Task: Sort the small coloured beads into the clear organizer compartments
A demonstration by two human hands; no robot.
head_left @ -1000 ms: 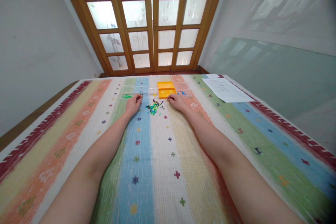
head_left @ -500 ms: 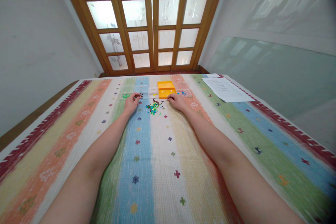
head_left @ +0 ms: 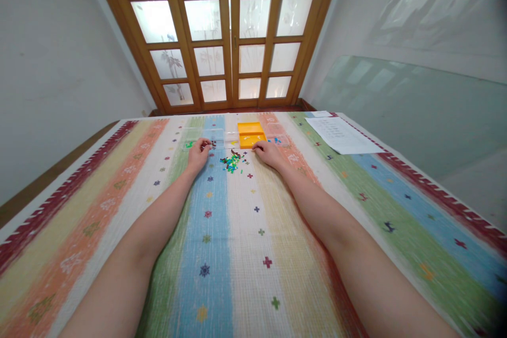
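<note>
My left hand (head_left: 199, 154) is at the near edge of a clear plastic tray, its fingers pinched together beside a few dark brown pieces (head_left: 214, 144). Whatever is between those fingertips is too small to make out. Small green pieces (head_left: 189, 144) lie just left of it. My right hand (head_left: 267, 151) is pinched at the near right corner of an open yellow box (head_left: 251, 128); I cannot make out what its fingertips hold. Between the hands, on the cloth, spreads a loose pile of tiny green, blue, yellow and brown pieces (head_left: 233, 162).
Blue pieces (head_left: 276, 140) sit right of the yellow box and a few yellow pieces (head_left: 233, 142) left of it. A printed sheet of paper (head_left: 336, 134) lies at the far right of the striped tablecloth (head_left: 245, 253). Beyond the table stand wood-framed glass doors (head_left: 229, 42).
My left hand has shifted very slightly, and the brown pieces beside its fingertips show a little more. My right hand and the pile look unchanged.
</note>
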